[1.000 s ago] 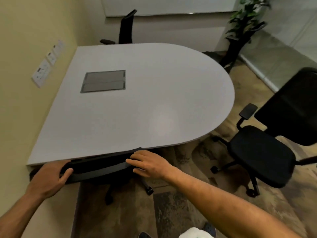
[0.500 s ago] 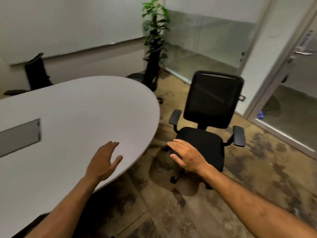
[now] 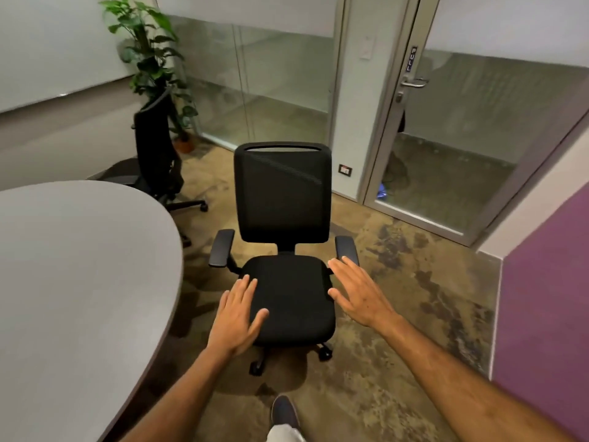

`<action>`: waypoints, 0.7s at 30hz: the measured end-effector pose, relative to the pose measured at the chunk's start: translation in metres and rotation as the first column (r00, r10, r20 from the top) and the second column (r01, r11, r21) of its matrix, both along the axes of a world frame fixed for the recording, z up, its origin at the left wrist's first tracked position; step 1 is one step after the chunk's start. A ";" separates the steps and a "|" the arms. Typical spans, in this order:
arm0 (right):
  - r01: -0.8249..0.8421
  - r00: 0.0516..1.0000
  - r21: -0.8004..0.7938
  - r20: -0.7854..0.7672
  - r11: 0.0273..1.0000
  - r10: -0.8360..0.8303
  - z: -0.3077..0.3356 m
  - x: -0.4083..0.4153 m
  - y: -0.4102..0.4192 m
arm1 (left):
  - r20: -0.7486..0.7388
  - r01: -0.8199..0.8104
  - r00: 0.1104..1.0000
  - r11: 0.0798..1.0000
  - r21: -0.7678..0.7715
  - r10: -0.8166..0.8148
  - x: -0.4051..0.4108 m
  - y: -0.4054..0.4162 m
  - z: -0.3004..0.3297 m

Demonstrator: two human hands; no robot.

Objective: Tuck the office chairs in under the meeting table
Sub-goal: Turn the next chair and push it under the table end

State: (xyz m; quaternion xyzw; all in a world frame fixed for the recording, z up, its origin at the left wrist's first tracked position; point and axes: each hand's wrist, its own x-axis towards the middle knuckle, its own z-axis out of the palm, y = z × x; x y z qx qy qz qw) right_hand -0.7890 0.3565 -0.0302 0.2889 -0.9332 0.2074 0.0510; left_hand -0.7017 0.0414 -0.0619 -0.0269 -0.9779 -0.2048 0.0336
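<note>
A black mesh-backed office chair (image 3: pixel 288 291) stands on the carpet just right of the grey meeting table (image 3: pixel 79 275), its seat facing me and clear of the table's rounded end. My left hand (image 3: pixel 237 317) hovers open over the seat's front left corner. My right hand (image 3: pixel 358 293) is open beside the seat's right edge, fingertips near the right armrest. Neither hand grips anything. A second black chair (image 3: pixel 156 161) stands at the table's far end, its seat partly under the table edge.
A potted plant (image 3: pixel 153 68) stands behind the second chair in the corner. Glass partitions and a glass door (image 3: pixel 452 129) marked PULL close the far side. A purple wall (image 3: pixel 548 298) juts in at the right. My shoe (image 3: pixel 284 413) shows below.
I let go of the chair pushed under the table's near edge and turned right. Both hands now reach towards the chair that stood away from the table.
</note>
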 end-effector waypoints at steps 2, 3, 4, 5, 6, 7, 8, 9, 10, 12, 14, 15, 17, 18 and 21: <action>-0.010 1.000 0.021 0.016 1.000 0.009 -0.011 -0.026 0.006 | 0.032 0.018 0.999 1.000 -0.013 -0.018 -0.031 0.015 -0.015; -0.018 1.000 0.030 0.025 0.999 0.017 -0.016 -0.045 0.008 | 0.050 0.019 0.999 1.000 -0.009 -0.019 -0.051 0.022 -0.024; -0.028 0.999 0.040 0.024 0.999 0.027 -0.020 -0.058 0.009 | 0.060 0.020 0.998 1.000 -0.011 -0.019 -0.065 0.026 -0.029; -0.036 0.999 0.053 0.032 0.998 0.035 -0.024 -0.076 0.009 | 0.074 0.015 0.997 1.000 -0.001 -0.014 -0.084 0.030 -0.037; -0.039 0.998 0.060 0.048 0.997 0.036 -0.027 -0.100 0.009 | 0.092 0.004 0.996 1.000 0.012 -0.005 -0.109 0.031 -0.043; -0.043 0.998 0.067 0.057 0.997 0.039 -0.026 -0.116 0.007 | 0.098 0.003 0.995 1.000 0.016 -0.004 -0.126 0.033 -0.045; -0.052 0.997 0.083 0.055 0.995 0.048 -0.025 -0.138 0.006 | 0.103 -0.007 0.995 1.000 0.023 0.005 -0.147 0.034 -0.046; -0.068 0.997 0.093 0.051 0.993 0.063 -0.024 -0.163 0.005 | 0.105 -0.021 0.994 0.999 0.035 0.017 -0.170 0.035 -0.048; -0.083 0.996 0.103 0.039 0.991 0.079 -0.021 -0.186 0.003 | 0.102 -0.022 0.995 0.999 0.032 0.019 -0.191 0.037 -0.046; -0.105 0.994 0.117 0.022 0.988 0.103 -0.012 -0.225 -0.002 | 0.089 -0.037 0.995 0.999 0.033 0.034 -0.224 0.040 -0.042; -0.150 0.989 0.123 0.034 0.981 0.147 -0.006 -0.271 -0.011 | 0.073 -0.112 0.992 0.990 0.086 0.106 -0.258 0.040 -0.039; -0.193 0.981 0.141 0.037 0.971 0.189 -0.005 -0.299 -0.018 | 0.063 -0.164 0.986 0.979 0.117 0.158 -0.276 0.040 -0.039; -0.296 0.955 0.187 0.055 0.937 0.291 0.001 -0.354 -0.034 | 0.062 -0.274 0.962 0.946 0.172 0.267 -0.307 0.041 -0.041; -0.356 0.934 0.219 0.068 0.908 0.350 0.002 -0.384 -0.044 | 0.070 -0.333 0.943 0.924 0.189 0.326 -0.320 0.042 -0.043; -0.527 0.843 0.300 0.063 0.795 0.535 0.011 -0.469 -0.078 | 0.082 -0.480 0.877 0.849 0.223 0.474 -0.356 0.047 -0.051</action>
